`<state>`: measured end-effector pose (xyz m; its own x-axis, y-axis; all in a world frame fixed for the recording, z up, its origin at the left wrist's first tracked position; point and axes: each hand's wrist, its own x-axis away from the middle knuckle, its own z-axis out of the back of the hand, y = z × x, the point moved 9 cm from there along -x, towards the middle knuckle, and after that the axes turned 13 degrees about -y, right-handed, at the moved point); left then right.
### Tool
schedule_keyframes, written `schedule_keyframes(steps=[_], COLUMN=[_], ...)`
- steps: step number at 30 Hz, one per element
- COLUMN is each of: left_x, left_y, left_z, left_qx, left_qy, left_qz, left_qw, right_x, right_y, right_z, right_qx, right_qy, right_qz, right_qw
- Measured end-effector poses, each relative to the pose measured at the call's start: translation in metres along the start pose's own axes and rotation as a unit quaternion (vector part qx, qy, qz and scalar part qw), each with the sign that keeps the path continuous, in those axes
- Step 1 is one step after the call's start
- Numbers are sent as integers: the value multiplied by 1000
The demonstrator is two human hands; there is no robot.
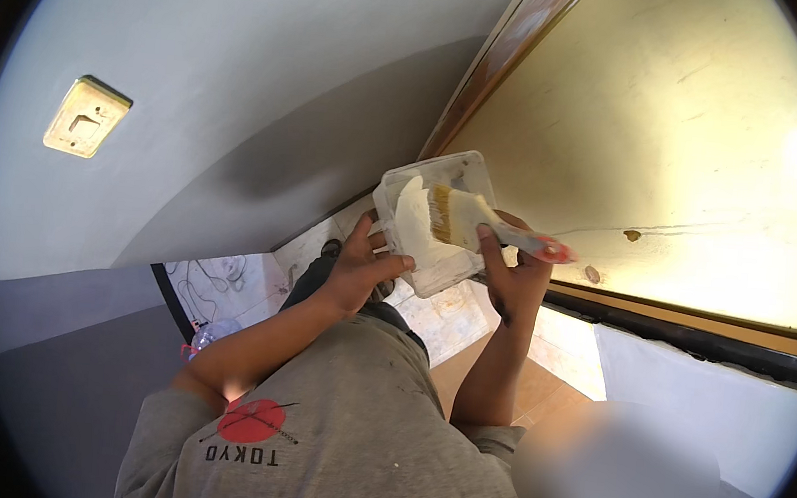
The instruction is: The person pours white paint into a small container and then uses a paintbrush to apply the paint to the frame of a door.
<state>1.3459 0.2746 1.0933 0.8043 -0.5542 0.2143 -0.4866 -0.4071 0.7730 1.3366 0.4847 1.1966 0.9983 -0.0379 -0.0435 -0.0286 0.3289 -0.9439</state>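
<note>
My left hand [359,269] grips the side of a whitish plastic tub [444,272] that is tilted a little, with thick white paint [412,215] inside. My right hand [518,272] is closed round the handle of a wide paintbrush [535,244] with a red-tipped end. The brush's tan bristles lie over the paint in the tub, coated white along part of their length. Part of my right fingers is hidden behind the brush.
A white wall with a switch plate [87,116] rises on the left. A yellowish panel [678,140] in a wooden frame [473,77] stands at the right, above a dark ledge [682,337]. Below are marble flooring [426,317], tan tiles [468,376] and loose cables [218,282].
</note>
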Motion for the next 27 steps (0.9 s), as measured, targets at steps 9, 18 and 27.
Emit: schedule_keyframes(steps=[9, 18, 27], left_x=[-41, -133, -214], left_y=[-38, -101, -303], left_z=[57, 165, 299], left_qx=[73, 93, 106], left_qy=[30, -61, -62], left_qz=[44, -49, -87], left_qw=[996, 993, 989], right_x=[-34, -143, -212], right_y=[58, 84, 197], right_z=[23, -6, -41], right_qx=[-344, 63, 116], right_qy=[176, 306, 399], right_qz=[-12, 155, 374], right_qw=[922, 937, 829])
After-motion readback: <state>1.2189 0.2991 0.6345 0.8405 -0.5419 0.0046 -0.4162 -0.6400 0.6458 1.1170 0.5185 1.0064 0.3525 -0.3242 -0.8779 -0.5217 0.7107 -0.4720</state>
